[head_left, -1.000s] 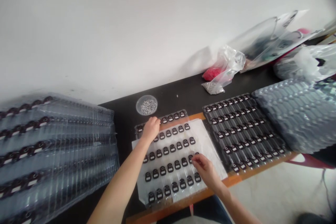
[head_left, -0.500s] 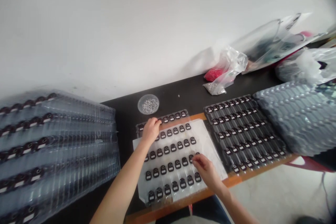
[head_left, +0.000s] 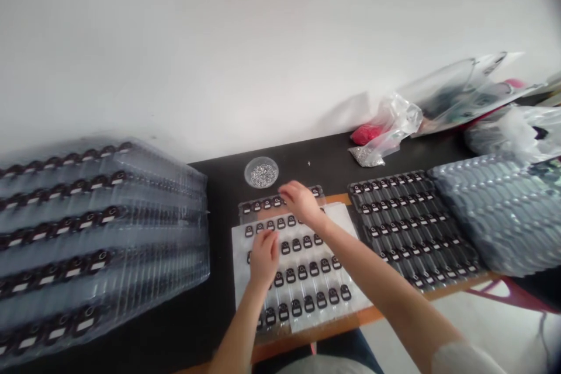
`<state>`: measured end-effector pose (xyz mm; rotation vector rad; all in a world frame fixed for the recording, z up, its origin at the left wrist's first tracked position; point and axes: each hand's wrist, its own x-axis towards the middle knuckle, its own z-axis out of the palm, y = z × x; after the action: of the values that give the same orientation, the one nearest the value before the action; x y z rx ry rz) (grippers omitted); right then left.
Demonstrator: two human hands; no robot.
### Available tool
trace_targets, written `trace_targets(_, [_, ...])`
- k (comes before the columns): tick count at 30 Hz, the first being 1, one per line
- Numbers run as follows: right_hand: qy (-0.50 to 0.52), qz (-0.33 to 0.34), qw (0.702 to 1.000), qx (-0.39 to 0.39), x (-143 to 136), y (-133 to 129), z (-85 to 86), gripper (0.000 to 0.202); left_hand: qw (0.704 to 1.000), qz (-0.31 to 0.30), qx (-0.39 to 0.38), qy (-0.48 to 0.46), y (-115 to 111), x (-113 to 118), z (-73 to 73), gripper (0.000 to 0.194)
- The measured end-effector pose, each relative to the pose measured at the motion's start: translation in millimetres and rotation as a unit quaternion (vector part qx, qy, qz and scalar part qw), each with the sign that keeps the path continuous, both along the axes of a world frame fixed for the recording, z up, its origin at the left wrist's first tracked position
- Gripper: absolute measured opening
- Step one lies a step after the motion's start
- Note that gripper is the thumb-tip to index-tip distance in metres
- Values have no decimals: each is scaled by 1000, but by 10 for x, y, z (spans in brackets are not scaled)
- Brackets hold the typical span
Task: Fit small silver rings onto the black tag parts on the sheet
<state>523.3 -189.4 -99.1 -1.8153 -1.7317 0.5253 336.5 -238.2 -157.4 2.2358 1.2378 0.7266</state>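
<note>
Rows of small black pieces, each with a round ring and a white patch, sit in a clear plastic tray (head_left: 302, 289) on white paper (head_left: 357, 295). My left hand (head_left: 264, 258) is over the tray's left part with its fingers curled together; whatever they hold is hidden. Farther back, my right hand (head_left: 302, 201) hovers above the tray's top row, its fingertips pinched, just short of a round clear dish (head_left: 262, 172) of tiny silvery parts. Anything in that pinch is too small to make out.
Tall stacked trays of black pieces (head_left: 166, 228) stand on the left. To the right lie another filled tray (head_left: 412, 228) and a stack of clear trays (head_left: 499, 204). Plastic bags (head_left: 392, 125) with red and silvery contents rest near the wall.
My right hand has moved from the tray's lower right up to its top row, near the dish. My left hand has come down from the top row. The view has shifted slightly.
</note>
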Motion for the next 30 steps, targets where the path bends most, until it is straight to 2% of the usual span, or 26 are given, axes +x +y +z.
trace_targets(1, [-78, 24, 996, -24, -26, 255, 19, 21, 1000, 0, -10, -4, -147, -26, 9, 23])
trace_targets(3, [-224, 81, 967, -87, -96, 679, 1, 24, 1000, -7, -20, -10, -412, -96, 32, 23])
trace_targets(5, [-252, 111, 955, -109, -174, 980, -78, 24, 999, -20, -23, -11, -619, -191, 56, 24])
trace_targets(9, [-272, 131, 941, -153, -303, 1307, -293, 23, 999, -22, -27, -13, -828, -403, 93, 25])
trace_targets(13, [-279, 133, 936, -166, -368, 1442, -422, 21, 999, -10, -36, -24, -831, -555, 113, 27])
trace_targets(19, [-272, 122, 945, -137, -345, 1416, -449, 22, 997, 6, -66, -45, -759, -626, 88, 25])
trace_targets(25, [-222, 64, 969, -82, -244, 1287, -282, 19, 980, 23, -170, -103, -689, -484, 125, 21])
trace_targets(27, [-198, 34, 977, -66, -247, 1096, -199, 19, 960, 46, -236, -143, -651, -411, 159, 20])
trace_targets(29, [-143, 15, 988, -50, -299, 742, -138, 20, 920, 105, -322, -199, -602, -337, 197, 20])
trace_targets(30, [-30, 1, 999, -31, -344, 510, -123, 18, 888, 146, -367, -235, -573, -300, 217, 22])
